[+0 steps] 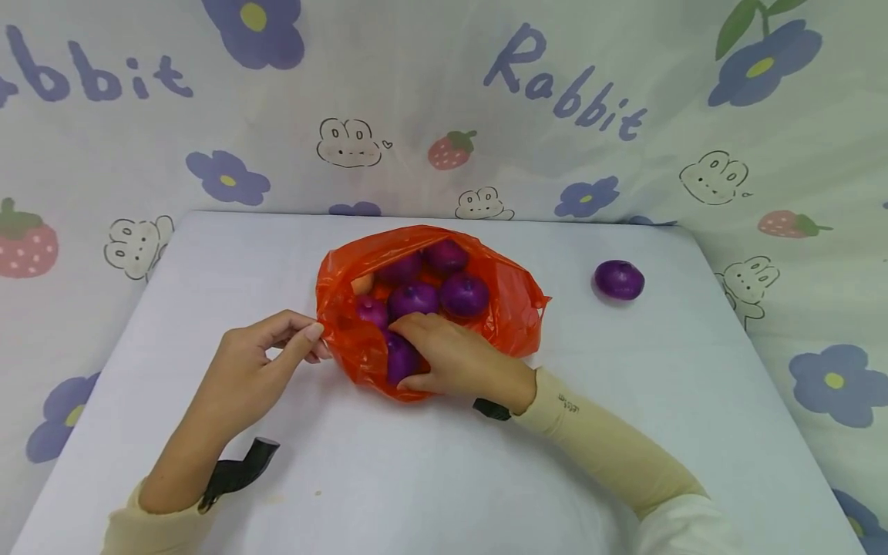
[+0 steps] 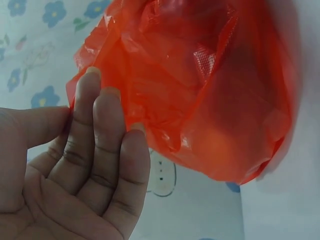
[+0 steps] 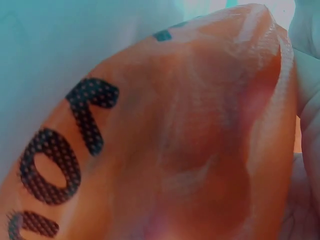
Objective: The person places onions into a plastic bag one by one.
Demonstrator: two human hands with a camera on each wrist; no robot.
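An orange-red plastic bag [image 1: 516,308] lies on the table with its mouth spread, and several purple onions [image 1: 465,295] sit inside. My left hand [image 1: 260,370] pinches the bag's left rim between thumb and index finger; in the left wrist view the other fingers of that hand [image 2: 100,155] stand extended beside the plastic. Reaching into the bag's near side, my right hand [image 1: 458,358] has its thumb and fingers around a purple onion [image 1: 400,359]. At the bag's left inside, a small orange-tan round thing [image 1: 362,284] is partly hidden by plastic.
Apart from the bag, one purple onion [image 1: 620,280] rests on the right of the white table [image 1: 624,432]. A patterned cloth [image 1: 416,85] hangs behind the table's far edge. Dark printing [image 3: 50,157] marks the bag's outside in the right wrist view.
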